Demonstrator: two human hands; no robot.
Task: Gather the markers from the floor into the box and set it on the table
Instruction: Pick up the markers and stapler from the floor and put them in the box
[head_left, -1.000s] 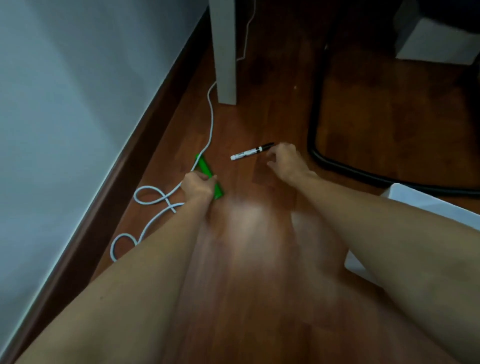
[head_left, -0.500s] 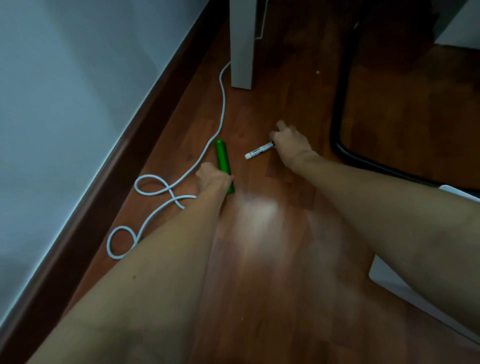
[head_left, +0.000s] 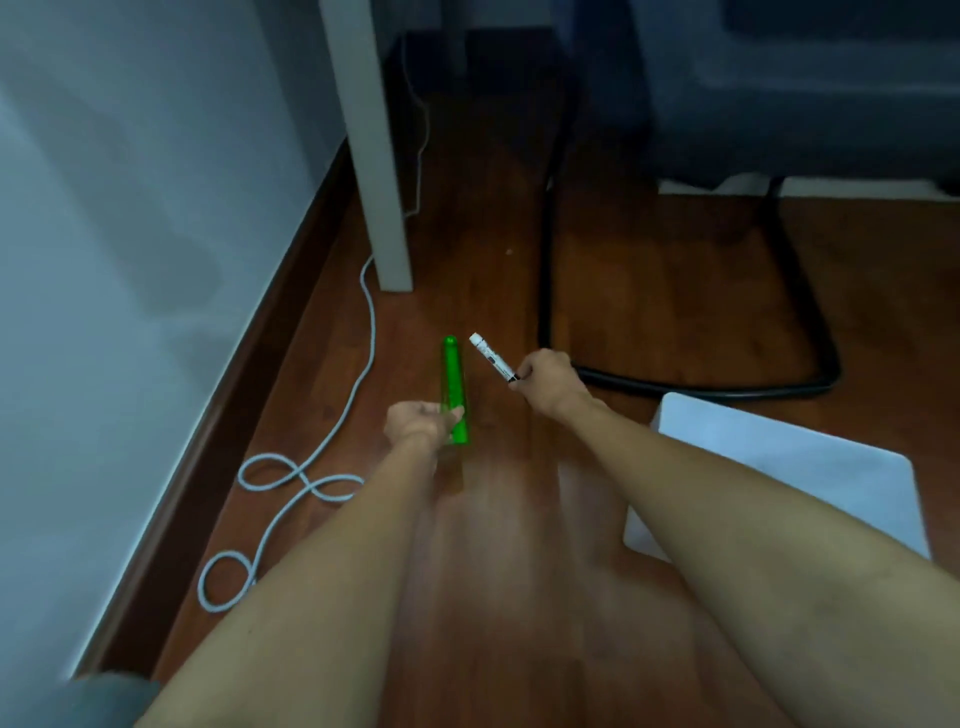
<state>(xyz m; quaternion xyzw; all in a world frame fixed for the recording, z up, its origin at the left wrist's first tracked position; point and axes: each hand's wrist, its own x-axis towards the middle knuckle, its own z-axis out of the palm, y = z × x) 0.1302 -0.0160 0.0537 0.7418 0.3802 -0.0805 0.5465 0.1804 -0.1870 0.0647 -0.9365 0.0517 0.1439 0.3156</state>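
Wooden floor (head_left: 649, 291), reddish-brown and glossy, fills most of the view, bounded on the left by a pale wall (head_left: 130, 208) with a dark skirting board (head_left: 249, 374) along its foot. Dark furniture stands at the top right, too dim to identify. A black tubular frame (head_left: 545, 234) runs down and then across the floor behind the right hand. A white table leg (head_left: 374, 156) rises from the boards near the wall. A white box (head_left: 831, 478) lies on the floor at right, partly hidden by the right forearm; whether it holds anything cannot be told. A white cable (head_left: 311, 467) trails from behind the leg along the wall side and loops twice near the left forearm. Both bare forearms reach forward from the bottom edge. Left hand (head_left: 421, 421) is closed around the lower part of a green marker (head_left: 453, 384), which points away from the person, its far end well clear of the fingers. Right hand (head_left: 548, 384) pinches the dark end of a white marker (head_left: 491, 358) between fingertips, its white end angled up and to the left. The two markers are near each other without touching, their far ends closest. Both appear lifted off the boards, though contact with the floor cannot be ruled out. Neither marker is in the box.
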